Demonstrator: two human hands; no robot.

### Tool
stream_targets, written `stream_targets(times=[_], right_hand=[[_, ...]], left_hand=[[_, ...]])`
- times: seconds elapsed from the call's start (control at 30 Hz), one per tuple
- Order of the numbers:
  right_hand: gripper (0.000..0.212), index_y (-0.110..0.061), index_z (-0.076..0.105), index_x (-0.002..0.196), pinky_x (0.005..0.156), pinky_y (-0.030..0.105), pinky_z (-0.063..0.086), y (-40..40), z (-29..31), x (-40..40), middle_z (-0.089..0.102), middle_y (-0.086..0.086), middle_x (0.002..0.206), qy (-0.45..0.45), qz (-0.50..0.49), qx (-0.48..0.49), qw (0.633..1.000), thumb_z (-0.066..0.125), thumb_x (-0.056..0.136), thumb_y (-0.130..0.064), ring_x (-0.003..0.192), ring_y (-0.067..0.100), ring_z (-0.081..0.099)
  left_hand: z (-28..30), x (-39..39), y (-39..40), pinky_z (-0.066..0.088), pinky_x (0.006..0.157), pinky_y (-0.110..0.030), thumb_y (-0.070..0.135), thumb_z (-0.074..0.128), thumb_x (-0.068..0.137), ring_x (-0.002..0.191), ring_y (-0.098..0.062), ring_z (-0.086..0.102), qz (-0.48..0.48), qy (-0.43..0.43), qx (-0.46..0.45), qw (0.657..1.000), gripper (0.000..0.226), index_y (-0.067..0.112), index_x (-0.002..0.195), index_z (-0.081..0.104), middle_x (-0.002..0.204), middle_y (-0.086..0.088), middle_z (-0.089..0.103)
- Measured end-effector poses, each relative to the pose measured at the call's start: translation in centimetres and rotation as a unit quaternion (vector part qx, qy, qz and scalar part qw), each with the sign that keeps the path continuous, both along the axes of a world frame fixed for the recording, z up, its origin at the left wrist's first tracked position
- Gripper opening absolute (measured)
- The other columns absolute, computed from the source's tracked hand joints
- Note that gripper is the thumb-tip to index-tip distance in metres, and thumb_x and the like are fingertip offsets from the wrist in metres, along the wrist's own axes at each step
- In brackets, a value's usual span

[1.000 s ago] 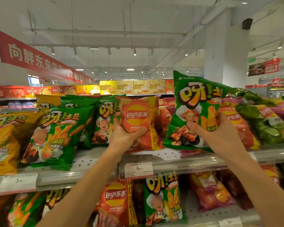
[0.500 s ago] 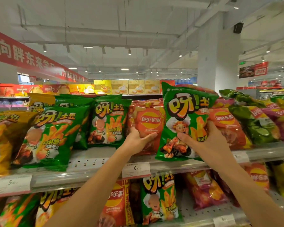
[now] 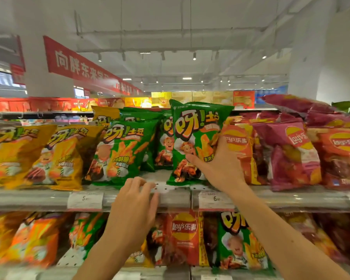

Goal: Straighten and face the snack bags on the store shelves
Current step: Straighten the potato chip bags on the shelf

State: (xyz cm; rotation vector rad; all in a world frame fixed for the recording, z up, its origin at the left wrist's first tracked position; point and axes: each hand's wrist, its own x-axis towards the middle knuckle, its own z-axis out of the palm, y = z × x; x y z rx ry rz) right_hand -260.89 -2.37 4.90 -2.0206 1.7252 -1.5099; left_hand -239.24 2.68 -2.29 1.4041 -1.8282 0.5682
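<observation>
Keep right hand [image 3: 220, 164] gripping green potato-stick bag [image 3: 196, 138], square upright beside orange Lay's bag [image 3: 238, 146]; left hand [image 3: 135, 201] loose, empty at shelf edge [image 3: 170, 197].

Supermarket aisle, shelves [image 3: 170, 201] of snack bags [image 3: 196, 142], price tags [image 3: 85, 200], red banner [image 3: 79, 65]

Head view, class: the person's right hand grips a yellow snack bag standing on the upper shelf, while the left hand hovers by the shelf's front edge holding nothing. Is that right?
One detail is wrong: the colour. In the head view the right hand grips a green snack bag, not a yellow one. The rest holds: the bag stands on the upper shelf, and the left hand hovers by its front edge holding nothing.
</observation>
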Motion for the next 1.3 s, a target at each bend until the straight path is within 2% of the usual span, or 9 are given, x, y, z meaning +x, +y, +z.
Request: stream_targets(times=[0.13,0.3,0.4,0.53,0.7,0.97,1.07,1.2,1.3], right_hand=[[0.089,-0.022,0.036,0.135,0.090,0.048,0.051,-2.0,-0.5,3.5,0.065,0.003,0.120,0.030,-0.009,0.055,0.998,0.068,0.074,-0.078,0.111,0.037,0.064],[0.093,-0.022,0.036,0.141,0.098,0.047,0.053,-4.1,-1.1,5.1,0.063,0.002,0.125,-0.037,0.086,0.133,0.987,0.072,0.074,-0.075,0.114,0.030,0.062],[0.099,-0.023,0.034,0.141,0.098,0.047,0.054,-5.0,-1.0,5.6,0.062,0.000,0.124,-0.033,0.104,0.157,0.982,0.071,0.069,-0.080,0.112,0.026,0.062],[0.102,-0.025,0.036,0.140,0.101,0.047,0.053,-5.4,-0.9,6.1,0.060,-0.003,0.122,-0.016,0.108,0.169,0.980,0.071,0.063,-0.083,0.113,0.023,0.060],[0.107,-0.026,0.034,0.145,0.101,0.038,0.051,-5.2,-0.7,5.9,0.056,-0.007,0.125,-0.026,0.134,0.179,0.974,0.073,0.062,-0.083,0.108,0.015,0.054],[0.105,-0.020,0.038,0.151,0.099,0.031,0.045,-3.1,-0.5,3.6,0.053,-0.003,0.144,-0.047,0.145,0.170,0.974,0.074,0.070,-0.076,0.129,0.018,0.052],[0.088,-0.021,0.045,0.149,0.099,0.032,0.051,-1.2,-0.7,1.1,0.063,-0.006,0.134,-0.090,0.133,0.111,0.981,0.073,0.079,-0.067,0.119,0.010,0.060],[0.053,-0.024,0.065,0.129,0.077,0.014,0.053,1.4,-1.3,-3.4,0.076,-0.011,0.105,-0.150,0.121,0.056,0.980,0.073,0.086,-0.054,0.096,0.000,0.071],[0.034,-0.019,0.072,0.114,0.082,0.030,0.062,2.9,-1.8,-7.3,0.080,-0.002,0.096,-0.228,0.124,0.040,0.965,0.076,0.088,-0.041,0.091,0.011,0.076]], left_hand=[[-0.6,0.2,0.1,0.053,0.075,-0.029,0.029,0.066,0.091,0.097,-0.019,0.054,-0.014,-0.027,-0.016,0.999,0.027,0.013,0.112,0.064,0.104,-0.001,0.055],[-0.6,0.0,-0.5,0.051,0.081,-0.029,0.032,0.060,0.093,0.098,-0.016,0.048,-0.015,0.006,-0.003,1.000,0.026,0.013,0.111,0.061,0.103,0.003,0.050],[-0.7,-0.1,-0.8,0.051,0.078,-0.028,0.035,0.060,0.092,0.095,-0.014,0.047,-0.017,0.013,-0.004,1.000,0.024,0.016,0.108,0.061,0.100,0.005,0.049],[-1.4,-0.1,-0.9,0.051,0.075,-0.029,0.033,0.067,0.087,0.092,-0.015,0.047,-0.013,0.016,-0.020,1.000,0.021,0.018,0.099,0.059,0.097,0.005,0.047],[-2.0,-0.8,-1.2,0.053,0.083,-0.033,0.031,0.073,0.083,0.099,-0.019,0.050,-0.003,0.024,-0.034,0.999,0.032,0.012,0.106,0.062,0.103,-0.001,0.053],[-2.1,-1.1,-1.1,0.053,0.083,-0.037,0.028,0.076,0.081,0.100,-0.021,0.051,0.003,0.082,-0.038,0.996,0.033,0.009,0.106,0.064,0.103,-0.003,0.057],[-1.2,-2.4,-1.2,0.048,0.082,-0.038,0.027,0.073,0.082,0.097,-0.021,0.052,-0.010,0.147,-0.053,0.988,0.027,0.012,0.103,0.064,0.101,-0.002,0.058],[0.4,-5.5,-1.3,0.038,0.088,-0.033,0.027,0.063,0.090,0.093,-0.015,0.052,-0.097,0.198,-0.086,0.972,0.010,0.021,0.097,0.063,0.095,0.006,0.058],[1.5,-9.0,-1.6,0.044,0.088,-0.032,0.026,0.060,0.094,0.093,-0.010,0.055,-0.189,0.261,-0.046,0.946,0.006,0.022,0.097,0.063,0.094,0.010,0.059]])
